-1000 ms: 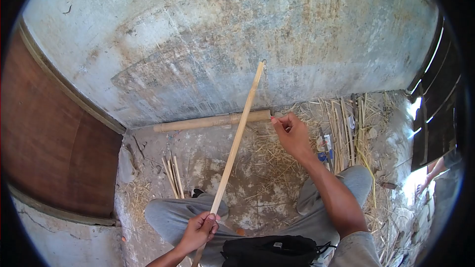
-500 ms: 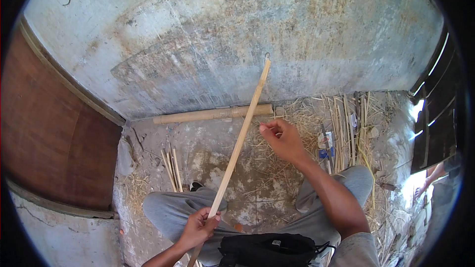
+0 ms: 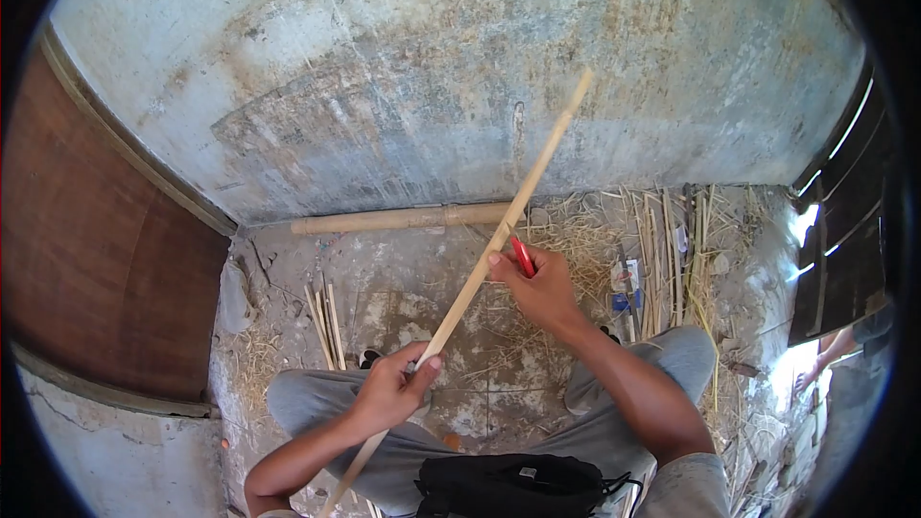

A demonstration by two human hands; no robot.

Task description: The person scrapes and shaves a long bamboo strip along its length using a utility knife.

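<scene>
Mid-frame, the right hand [image 3: 543, 290] — clasping a red tool [image 3: 523, 257] — now reaches the pale strip [image 3: 467, 295], joining the left hand [image 3: 389, 393] clamped on it below.

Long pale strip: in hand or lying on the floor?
In hand: the left hand grips the strip, and the right hand, holding a red tool, is at it farther up.

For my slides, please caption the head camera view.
Left grip holds a long pale strip; right grip holds a red tool beside it.
</scene>
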